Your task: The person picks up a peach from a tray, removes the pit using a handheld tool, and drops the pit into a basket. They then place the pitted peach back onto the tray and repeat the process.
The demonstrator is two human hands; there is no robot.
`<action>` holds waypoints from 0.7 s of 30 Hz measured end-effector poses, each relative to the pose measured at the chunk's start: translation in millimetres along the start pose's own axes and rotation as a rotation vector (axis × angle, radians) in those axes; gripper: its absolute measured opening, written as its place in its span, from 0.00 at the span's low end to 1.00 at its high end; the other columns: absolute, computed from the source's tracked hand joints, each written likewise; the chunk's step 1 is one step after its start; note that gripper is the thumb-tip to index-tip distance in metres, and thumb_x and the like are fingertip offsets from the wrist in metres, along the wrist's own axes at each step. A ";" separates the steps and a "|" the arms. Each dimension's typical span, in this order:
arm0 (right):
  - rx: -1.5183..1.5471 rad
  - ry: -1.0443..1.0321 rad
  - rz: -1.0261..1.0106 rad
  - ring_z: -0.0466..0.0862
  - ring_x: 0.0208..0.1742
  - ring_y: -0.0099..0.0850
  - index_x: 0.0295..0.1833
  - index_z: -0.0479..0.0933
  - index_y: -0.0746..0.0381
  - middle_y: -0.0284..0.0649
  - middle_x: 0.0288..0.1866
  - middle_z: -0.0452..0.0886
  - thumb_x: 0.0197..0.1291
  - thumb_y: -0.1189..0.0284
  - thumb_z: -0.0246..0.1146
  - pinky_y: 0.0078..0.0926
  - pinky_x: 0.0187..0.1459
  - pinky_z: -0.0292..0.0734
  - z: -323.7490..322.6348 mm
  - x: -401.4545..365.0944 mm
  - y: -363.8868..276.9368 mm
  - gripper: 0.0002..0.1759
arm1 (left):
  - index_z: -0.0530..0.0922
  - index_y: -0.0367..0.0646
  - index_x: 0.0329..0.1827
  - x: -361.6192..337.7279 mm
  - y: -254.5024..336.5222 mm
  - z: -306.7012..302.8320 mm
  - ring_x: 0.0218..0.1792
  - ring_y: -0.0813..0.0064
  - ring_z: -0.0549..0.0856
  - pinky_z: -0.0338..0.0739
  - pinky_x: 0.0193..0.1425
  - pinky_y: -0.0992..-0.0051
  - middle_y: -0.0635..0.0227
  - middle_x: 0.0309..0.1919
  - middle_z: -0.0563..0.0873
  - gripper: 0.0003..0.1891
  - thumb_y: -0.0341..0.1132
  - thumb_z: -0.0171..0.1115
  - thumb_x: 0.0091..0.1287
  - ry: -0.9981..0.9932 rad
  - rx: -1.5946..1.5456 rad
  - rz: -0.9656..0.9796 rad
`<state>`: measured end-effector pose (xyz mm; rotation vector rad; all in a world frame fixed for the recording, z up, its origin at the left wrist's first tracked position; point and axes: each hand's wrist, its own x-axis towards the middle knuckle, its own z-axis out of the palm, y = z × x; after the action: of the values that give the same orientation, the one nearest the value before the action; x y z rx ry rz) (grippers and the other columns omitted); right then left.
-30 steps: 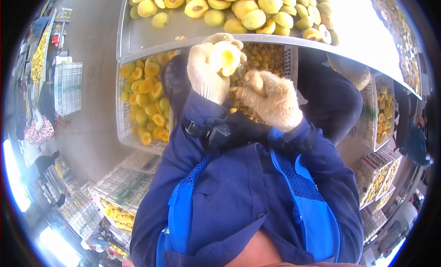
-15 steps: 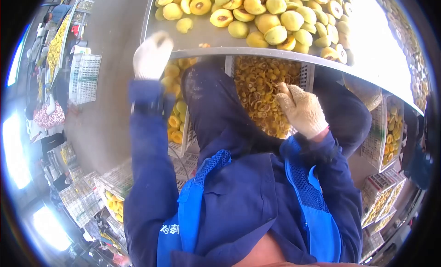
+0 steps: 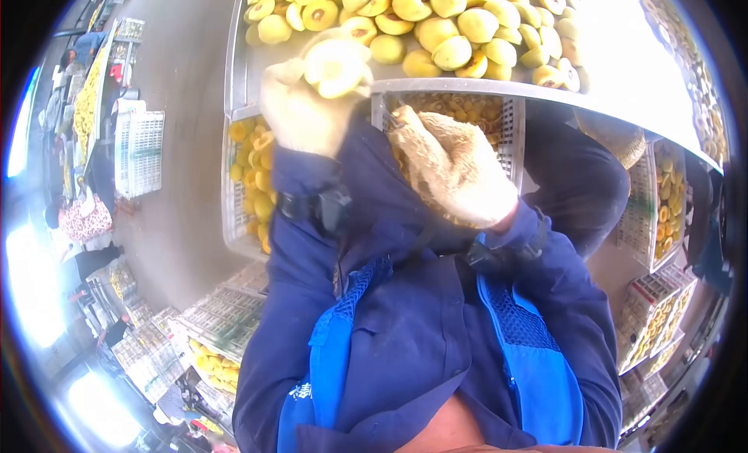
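My left hand (image 3: 308, 102), in a pale glove, is at the table's near edge, its fingers round a halved fruit (image 3: 336, 66) with the cut face up. My right hand (image 3: 456, 161), in a rough tan glove, is over the crate of fruit scraps (image 3: 460, 106), its thumb and fingers pressed together; whatever is between them is too small to make out. Yellow-green halved fruits (image 3: 456, 32) lie heaped on the metal table (image 3: 265, 63) just beyond both hands.
A crate of fruit halves (image 3: 253, 180) stands below the table at the left. Another crate with fruit (image 3: 666, 211) is at the right. Stacked crates (image 3: 222, 320) stand lower left. A white crate (image 3: 140, 153) is on the floor farther left.
My left hand has moved right and now shows a fruit half in its fingers. My right hand has moved left and up toward it. The view has shifted slightly.
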<state>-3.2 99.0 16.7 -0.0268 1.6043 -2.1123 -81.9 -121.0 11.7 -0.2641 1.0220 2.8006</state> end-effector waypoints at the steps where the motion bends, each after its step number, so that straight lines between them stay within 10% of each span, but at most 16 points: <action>1: -0.063 -0.004 -0.021 0.85 0.36 0.22 0.59 0.86 0.68 0.42 0.38 0.90 0.81 0.71 0.68 0.31 0.40 0.83 4.8 0.7 -2.7 0.12 | 0.82 0.30 0.60 -4.9 -9.5 5.7 0.42 0.52 0.85 0.82 0.46 0.61 0.43 0.49 0.88 0.29 0.48 0.53 0.70 -0.017 0.013 0.022; 7: -0.559 0.020 -0.422 0.92 0.40 0.45 0.65 0.85 0.66 0.49 0.44 0.91 0.80 0.71 0.65 0.40 0.42 0.86 13.2 2.1 -1.3 0.15 | 0.82 0.31 0.52 -31.6 -46.4 28.0 0.41 0.57 0.88 0.85 0.45 0.63 0.48 0.43 0.88 0.26 0.50 0.52 0.71 0.066 0.458 0.296; 10: -0.724 0.082 -0.491 0.91 0.42 0.56 0.66 0.84 0.66 0.53 0.48 0.90 0.80 0.72 0.63 0.46 0.40 0.86 17.5 -0.4 6.1 0.16 | 0.83 0.31 0.54 -38.9 -52.2 35.0 0.41 0.57 0.88 0.85 0.46 0.63 0.48 0.43 0.90 0.27 0.49 0.52 0.71 0.085 0.162 0.212; 13: -0.906 0.139 -0.669 0.90 0.36 0.50 0.62 0.85 0.68 0.50 0.39 0.89 0.83 0.68 0.63 0.46 0.36 0.84 19.4 0.5 22.9 0.15 | 0.84 0.31 0.55 -49.2 -54.9 48.5 0.41 0.56 0.88 0.86 0.46 0.62 0.48 0.43 0.91 0.27 0.49 0.53 0.71 0.119 0.176 0.186; 19: 0.054 -0.320 0.280 0.81 0.26 0.26 0.48 0.86 0.68 0.40 0.21 0.78 0.88 0.51 0.57 0.34 0.28 0.77 -5.3 -10.9 -27.1 0.29 | 0.84 0.32 0.52 -43.7 -51.8 30.5 0.40 0.55 0.89 0.86 0.47 0.61 0.45 0.43 0.91 0.27 0.51 0.54 0.72 0.006 0.344 0.141; 21: 0.080 -0.389 0.298 0.78 0.23 0.23 0.45 0.85 0.64 0.35 0.20 0.78 0.86 0.47 0.58 0.26 0.27 0.70 -17.1 -5.0 -29.3 0.29 | 0.84 0.31 0.52 -42.3 -52.2 23.0 0.39 0.54 0.89 0.87 0.47 0.61 0.45 0.41 0.91 0.27 0.51 0.55 0.73 -0.085 0.328 0.117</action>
<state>-14.5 122.0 39.4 -0.1531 1.2129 -1.8062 -33.0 -69.9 5.5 -0.0468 1.4916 2.6558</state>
